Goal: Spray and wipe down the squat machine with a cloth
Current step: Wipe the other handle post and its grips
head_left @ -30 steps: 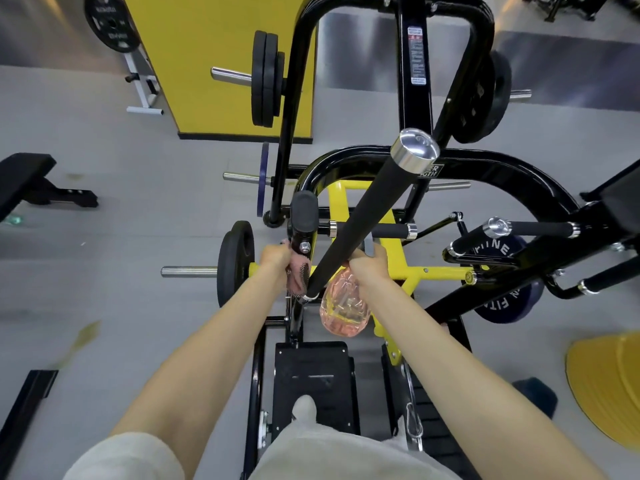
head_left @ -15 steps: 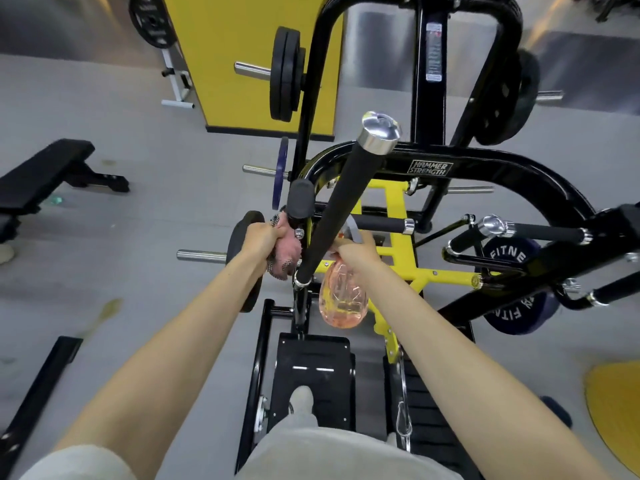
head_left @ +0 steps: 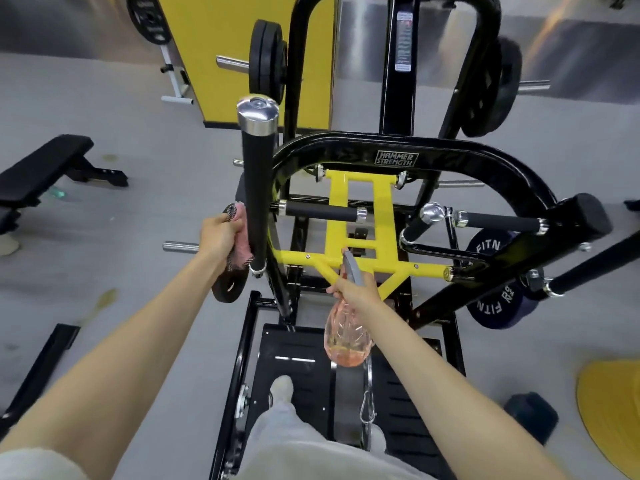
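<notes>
Cloth (head_left: pixel 242 244) one, spray bottle (head_left: pixel 347 337) one.

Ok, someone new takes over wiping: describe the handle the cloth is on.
Find the black arch badged Hammer Strength. At its left end a long black grip rises, chrome-capped. Unlike the short grips nearby, a pink cloth touches it.

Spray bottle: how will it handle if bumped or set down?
Likely light: the pink spray bottle shows liquid only near its bottom. Its rounded body looks apt to roll if tipped. The right hand holds its neck, so it may swing.
</notes>
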